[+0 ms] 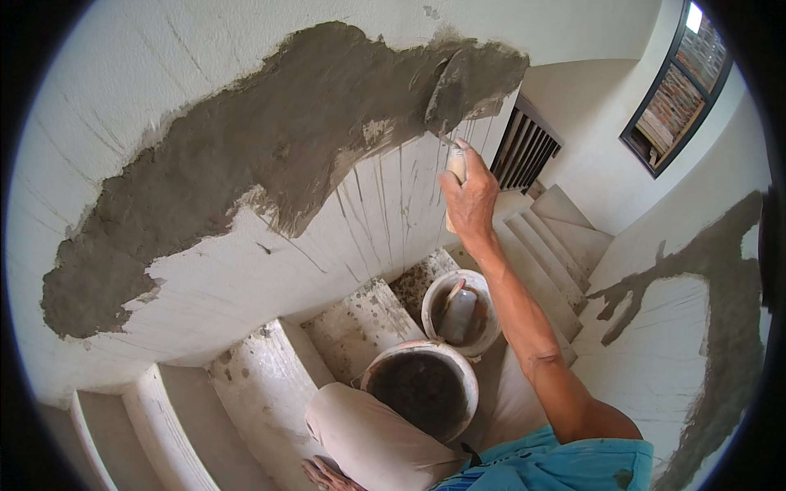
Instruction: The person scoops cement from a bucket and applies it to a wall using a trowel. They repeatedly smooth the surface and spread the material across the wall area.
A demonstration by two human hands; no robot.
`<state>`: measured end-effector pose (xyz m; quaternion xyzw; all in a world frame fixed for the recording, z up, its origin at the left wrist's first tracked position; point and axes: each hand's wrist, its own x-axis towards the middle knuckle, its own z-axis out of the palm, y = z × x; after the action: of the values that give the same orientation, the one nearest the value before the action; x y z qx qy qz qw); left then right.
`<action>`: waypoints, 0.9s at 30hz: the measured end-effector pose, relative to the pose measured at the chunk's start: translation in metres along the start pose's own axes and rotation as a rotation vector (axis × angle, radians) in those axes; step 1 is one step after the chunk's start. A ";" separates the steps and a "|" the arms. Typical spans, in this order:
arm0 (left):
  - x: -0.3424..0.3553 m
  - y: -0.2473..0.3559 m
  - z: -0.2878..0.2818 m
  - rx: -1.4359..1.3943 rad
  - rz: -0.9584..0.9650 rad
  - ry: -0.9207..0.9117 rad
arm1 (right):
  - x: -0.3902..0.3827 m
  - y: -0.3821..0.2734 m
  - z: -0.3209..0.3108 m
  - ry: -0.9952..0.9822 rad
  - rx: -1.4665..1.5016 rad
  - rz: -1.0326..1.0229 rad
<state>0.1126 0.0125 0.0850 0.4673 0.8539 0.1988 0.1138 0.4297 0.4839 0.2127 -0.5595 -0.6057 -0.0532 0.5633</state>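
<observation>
Head view: my right hand (472,196) has its fingers closed around the handle of a trowel (447,96), its blade against the grey mortar patch (278,123) on the white wall (196,286). My left hand (332,475), partly cut off, is near my knee (348,413); its grip I cannot tell. A mortar bucket (472,401) stands on the stairs (260,360).

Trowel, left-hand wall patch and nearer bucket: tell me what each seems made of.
Trowel: thin blade, probably metal, dulled by grey smears; its pale handle looks like wood, matte and buff.
Wall patch: apparently cement mortar, dark grey and matte, with smeared ridges and ragged edges.
Nearer bucket: likely plastic, given its thick, pale rim; grime leaves that open.
</observation>
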 end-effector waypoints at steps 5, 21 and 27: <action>-0.001 -0.005 0.002 -0.017 0.009 0.006 | -0.020 -0.016 0.003 -0.078 0.012 -0.125; 0.001 -0.004 0.001 0.033 0.065 0.036 | 0.010 0.024 0.008 0.058 -0.077 -0.002; 0.001 0.006 -0.004 0.055 -0.007 -0.008 | -0.036 0.032 0.006 -0.020 -0.102 0.039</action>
<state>0.1147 0.0152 0.0911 0.4682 0.8601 0.1731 0.1052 0.4400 0.4777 0.1656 -0.5999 -0.5967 -0.0674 0.5287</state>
